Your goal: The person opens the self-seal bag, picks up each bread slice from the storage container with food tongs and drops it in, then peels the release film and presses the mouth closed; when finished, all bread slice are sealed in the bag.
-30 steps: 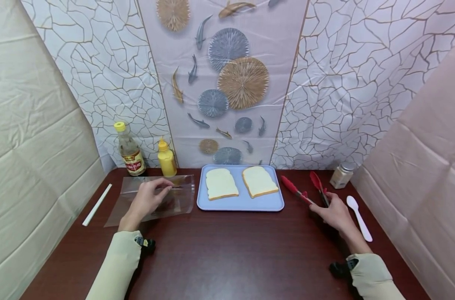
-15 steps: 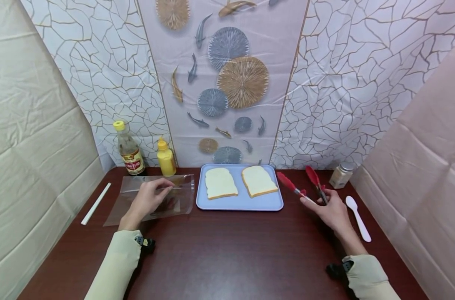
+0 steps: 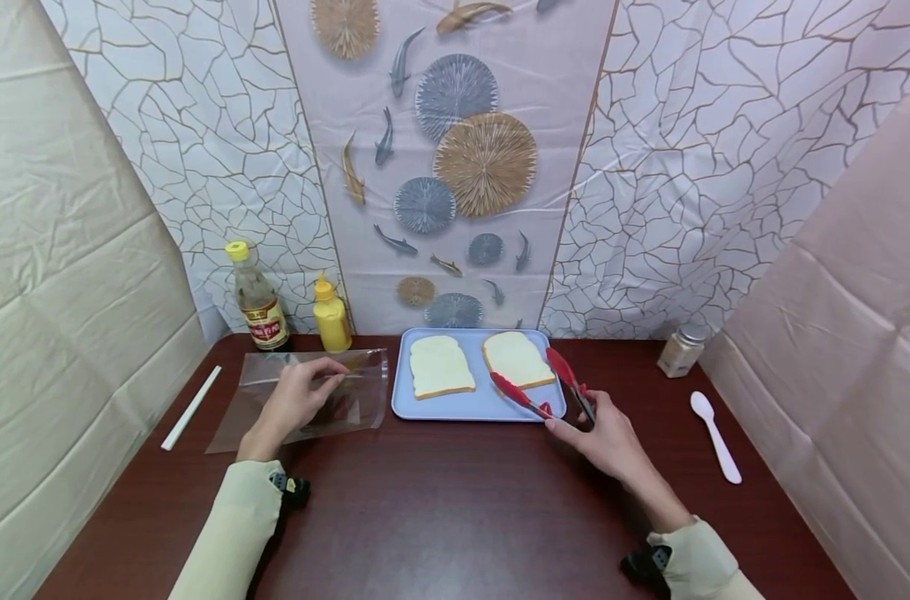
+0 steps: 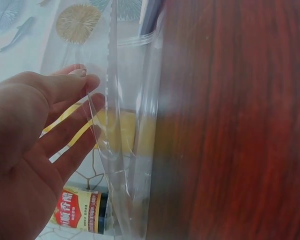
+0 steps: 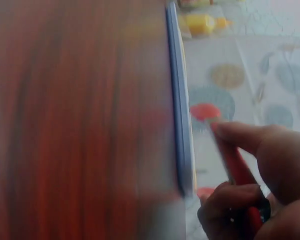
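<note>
A clear plastic bag (image 3: pixel 357 387) lies on the table at left. My left hand (image 3: pixel 293 404) pinches its upper film between thumb and index finger, as the left wrist view shows, with the other fingers loosely bent. My right hand (image 3: pixel 608 437) holds red-tipped tongs (image 3: pixel 518 393), spread apart, over the right end of a light-blue tray (image 3: pixel 443 410). Their two red tips stand on either side of the right bread slice (image 3: pixel 517 357); whether they touch it I cannot tell. Another bread slice (image 3: pixel 440 367) lies on the tray's left half.
A vinegar bottle (image 3: pixel 263 312) and a yellow squeeze bottle (image 3: pixel 332 321) stand behind the bag. White chopsticks (image 3: pixel 191 408) lie at far left. To the right are a small spice jar (image 3: pixel 682 352) and a white spoon (image 3: pixel 716 437).
My right hand has carried the tongs leftward from beside the spice jar to above the tray, their arms still spread. The left hand stays in place with the bag.
</note>
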`<action>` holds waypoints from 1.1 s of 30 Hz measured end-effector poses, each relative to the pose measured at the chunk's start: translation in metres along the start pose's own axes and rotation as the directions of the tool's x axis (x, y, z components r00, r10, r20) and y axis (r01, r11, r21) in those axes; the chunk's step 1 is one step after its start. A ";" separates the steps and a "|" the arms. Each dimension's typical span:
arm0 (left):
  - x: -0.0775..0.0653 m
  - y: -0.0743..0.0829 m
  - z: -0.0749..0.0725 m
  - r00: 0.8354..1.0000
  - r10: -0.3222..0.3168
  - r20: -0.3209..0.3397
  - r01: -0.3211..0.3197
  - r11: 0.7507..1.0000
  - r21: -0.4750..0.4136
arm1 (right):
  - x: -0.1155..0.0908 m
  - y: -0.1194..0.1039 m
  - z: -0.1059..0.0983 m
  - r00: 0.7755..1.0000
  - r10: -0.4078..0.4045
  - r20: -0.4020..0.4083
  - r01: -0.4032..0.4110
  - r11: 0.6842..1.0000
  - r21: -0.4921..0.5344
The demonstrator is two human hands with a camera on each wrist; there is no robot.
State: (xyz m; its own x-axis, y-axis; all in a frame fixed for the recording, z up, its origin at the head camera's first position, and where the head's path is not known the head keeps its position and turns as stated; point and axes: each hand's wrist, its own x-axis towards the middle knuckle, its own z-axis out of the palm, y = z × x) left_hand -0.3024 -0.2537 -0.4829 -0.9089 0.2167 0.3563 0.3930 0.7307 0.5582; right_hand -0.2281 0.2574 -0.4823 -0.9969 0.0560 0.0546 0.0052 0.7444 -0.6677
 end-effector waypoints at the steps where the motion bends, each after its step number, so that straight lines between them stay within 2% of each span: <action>1: 0.000 0.000 0.000 1.000 -0.002 0.001 0.002 1.000 0.002 | -0.001 -0.002 0.002 1.000 -0.003 0.005 0.003 1.000 -0.005; 14: -0.002 -0.004 0.000 1.000 -0.012 0.012 0.012 1.000 -0.003 | 0.000 -0.016 0.012 1.000 -0.015 -0.002 0.015 0.999 -0.048; 23: 0.001 -0.006 -0.001 1.000 0.004 0.003 -0.004 1.000 0.003 | 0.005 -0.025 0.000 0.996 0.047 0.069 -0.034 0.983 -0.179; 33: 0.001 -0.006 -0.004 1.000 0.013 -0.006 -0.012 1.000 0.010 | 0.006 -0.020 -0.005 0.991 0.011 0.131 0.026 0.961 -0.276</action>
State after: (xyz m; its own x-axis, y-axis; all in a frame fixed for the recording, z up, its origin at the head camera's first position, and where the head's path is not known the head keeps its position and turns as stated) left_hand -0.3052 -0.2605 -0.4825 -0.9030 0.2218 0.3679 0.4029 0.7344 0.5462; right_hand -0.2340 0.2462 -0.4643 -0.9984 -0.0233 -0.0509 0.0011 0.9004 -0.4352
